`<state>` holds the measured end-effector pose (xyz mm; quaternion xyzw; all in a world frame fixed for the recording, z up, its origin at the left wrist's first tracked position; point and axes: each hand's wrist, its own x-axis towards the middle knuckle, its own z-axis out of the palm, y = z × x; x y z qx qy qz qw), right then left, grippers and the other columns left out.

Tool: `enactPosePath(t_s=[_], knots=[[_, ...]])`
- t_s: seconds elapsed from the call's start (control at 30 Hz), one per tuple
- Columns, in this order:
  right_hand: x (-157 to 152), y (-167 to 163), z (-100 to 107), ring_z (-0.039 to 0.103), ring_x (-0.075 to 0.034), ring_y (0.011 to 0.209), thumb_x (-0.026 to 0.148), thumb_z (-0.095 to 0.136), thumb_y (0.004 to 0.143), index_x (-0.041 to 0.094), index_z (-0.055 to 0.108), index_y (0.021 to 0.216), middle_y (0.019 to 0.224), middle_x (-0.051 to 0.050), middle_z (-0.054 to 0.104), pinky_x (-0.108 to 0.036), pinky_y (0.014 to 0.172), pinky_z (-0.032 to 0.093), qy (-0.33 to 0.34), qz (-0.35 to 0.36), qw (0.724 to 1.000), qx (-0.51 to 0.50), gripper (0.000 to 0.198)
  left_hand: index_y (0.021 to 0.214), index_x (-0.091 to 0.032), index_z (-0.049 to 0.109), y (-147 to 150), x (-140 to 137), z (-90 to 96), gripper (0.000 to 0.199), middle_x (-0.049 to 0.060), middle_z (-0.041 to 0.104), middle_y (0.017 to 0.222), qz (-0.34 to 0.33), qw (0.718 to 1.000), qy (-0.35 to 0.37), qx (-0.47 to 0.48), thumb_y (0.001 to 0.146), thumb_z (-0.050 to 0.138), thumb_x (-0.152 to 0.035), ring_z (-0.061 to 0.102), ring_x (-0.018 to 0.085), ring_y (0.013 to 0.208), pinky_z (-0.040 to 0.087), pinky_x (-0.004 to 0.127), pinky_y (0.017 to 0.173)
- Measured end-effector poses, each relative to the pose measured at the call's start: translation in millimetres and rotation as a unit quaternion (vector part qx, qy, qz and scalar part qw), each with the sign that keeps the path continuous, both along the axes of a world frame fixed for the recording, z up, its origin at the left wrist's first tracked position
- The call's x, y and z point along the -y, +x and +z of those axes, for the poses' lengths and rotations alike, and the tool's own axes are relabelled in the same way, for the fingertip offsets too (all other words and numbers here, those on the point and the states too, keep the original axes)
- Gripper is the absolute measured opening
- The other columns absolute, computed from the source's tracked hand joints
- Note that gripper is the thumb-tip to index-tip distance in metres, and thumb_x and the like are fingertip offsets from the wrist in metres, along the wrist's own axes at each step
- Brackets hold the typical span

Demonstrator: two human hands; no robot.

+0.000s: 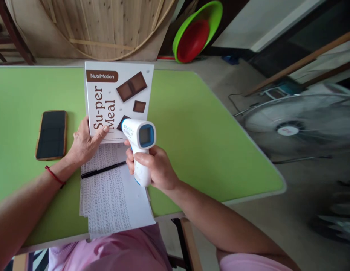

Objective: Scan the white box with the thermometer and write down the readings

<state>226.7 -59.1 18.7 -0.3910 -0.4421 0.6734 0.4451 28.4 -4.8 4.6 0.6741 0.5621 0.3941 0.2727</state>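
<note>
My left hand [86,141] grips the lower left corner of a white box [119,98] printed "NutriMotion Su-per Meal" with chocolate pieces, its thumb on the front face. In my right hand [155,165] is a white and blue infrared thermometer [141,146], fingers wrapped round its handle. Its nose points toward the box's lower front, and its small grey screen faces me. Whether nose and box touch, I cannot tell. Below the box lie handwritten sheets of paper [112,203], with a black pen [103,170] across them.
A phone [52,134] in a brown case lies left of the box on the green table [191,150]. Beyond the table's far edge stand a round wooden board [107,22] and green and red basins [194,34]. A large fan [288,130] is on the right.
</note>
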Motion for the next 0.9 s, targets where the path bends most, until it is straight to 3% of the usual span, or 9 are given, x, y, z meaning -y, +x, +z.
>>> enactPosePath(t_s=[0.13, 0.5, 0.63, 0.9], knots=[[0.6, -1.7, -2.0, 0.051, -0.009, 0.047, 0.042, 0.069, 0.072, 0.019, 0.058, 0.093, 0.061, 0.006, 0.056, -0.026, 0.048, 0.042, -0.005, 0.024, 1.0, -0.009, 0.033, 0.111, -0.019, 0.051, -2.2, 1.1, 2.3, 0.061, 0.014, 0.062, 0.113, 0.009, 1.0, -0.018, -0.001, 0.082, 0.049, -0.073, 0.059, 0.035, 0.107, 0.046, 0.058, 0.093], [-1.1, 0.9, -17.1, 0.06, -0.012, 0.056, 0.042, 0.07, 0.078, 0.02, 0.06, 0.099, 0.068, 0.003, 0.064, -0.03, 0.055, 0.048, 0.037, 0.035, 0.999, -0.015, 0.032, 0.106, -0.021, 0.057, -4.5, -2.5, 4.1, 0.057, 0.013, 0.066, 0.108, -0.013, 0.998, -0.037, 0.044, 0.08, 0.056, -0.071, 0.062, 0.033, 0.099, 0.051, 0.052, 0.082], [-1.9, 1.3, -17.6, 0.062, -0.012, 0.055, 0.042, 0.07, 0.078, 0.019, 0.061, 0.098, 0.067, 0.003, 0.066, -0.028, 0.054, 0.048, 0.048, 0.026, 0.998, -0.013, 0.032, 0.102, -0.022, 0.06, -5.5, -4.4, 7.8, 0.049, 0.009, 0.07, 0.104, -0.055, 0.995, -0.038, 0.072, 0.08, 0.061, -0.065, 0.065, 0.03, 0.096, 0.053, 0.047, 0.082], [0.2, -0.7, -13.0, 0.063, -0.012, 0.053, 0.044, 0.068, 0.081, 0.018, 0.06, 0.097, 0.064, 0.002, 0.068, -0.027, 0.053, 0.049, 0.059, 0.041, 0.997, -0.021, 0.031, 0.101, -0.019, 0.061, -5.0, -4.8, 8.0, 0.048, 0.012, 0.07, 0.105, -0.06, 0.991, -0.053, 0.109, 0.076, 0.069, -0.059, 0.066, 0.029, 0.094, 0.056, 0.044, 0.075]])
